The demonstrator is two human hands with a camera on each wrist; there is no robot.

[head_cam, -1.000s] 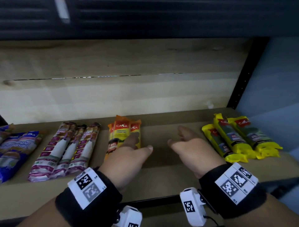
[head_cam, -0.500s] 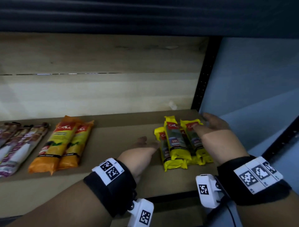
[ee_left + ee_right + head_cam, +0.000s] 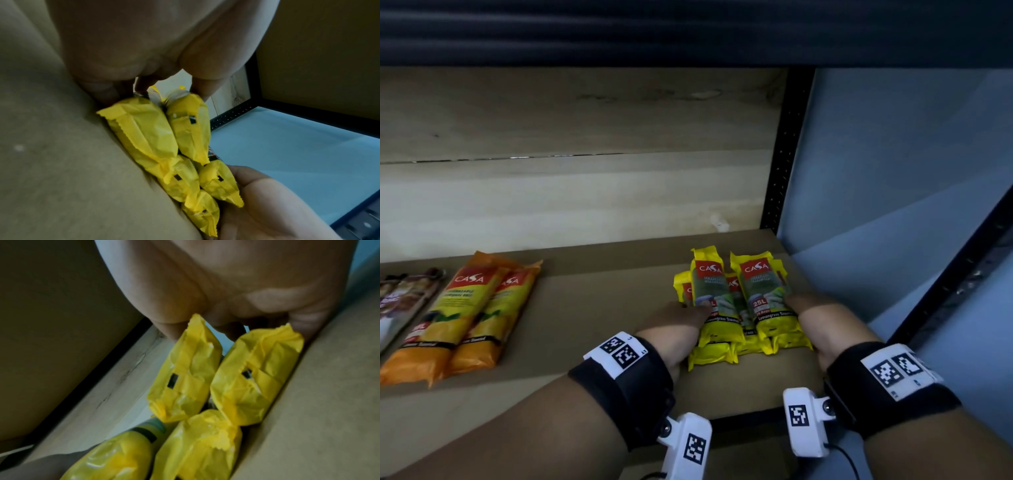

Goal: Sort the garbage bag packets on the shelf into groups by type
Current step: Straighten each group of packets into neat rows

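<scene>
A brown shelf (image 3: 592, 308) with a pale wooden back panel holds packets in groups. Yellow packets (image 3: 743, 308) lie stacked (some on top of others) between the left hand (image 3: 674, 329) and right hand (image 3: 822, 322), which press against the stack's sides. Well to the left of that grip lie two orange packets (image 3: 462, 318) side by side, then brownish packets (image 3: 404, 301) at the frame's edge.
</scene>
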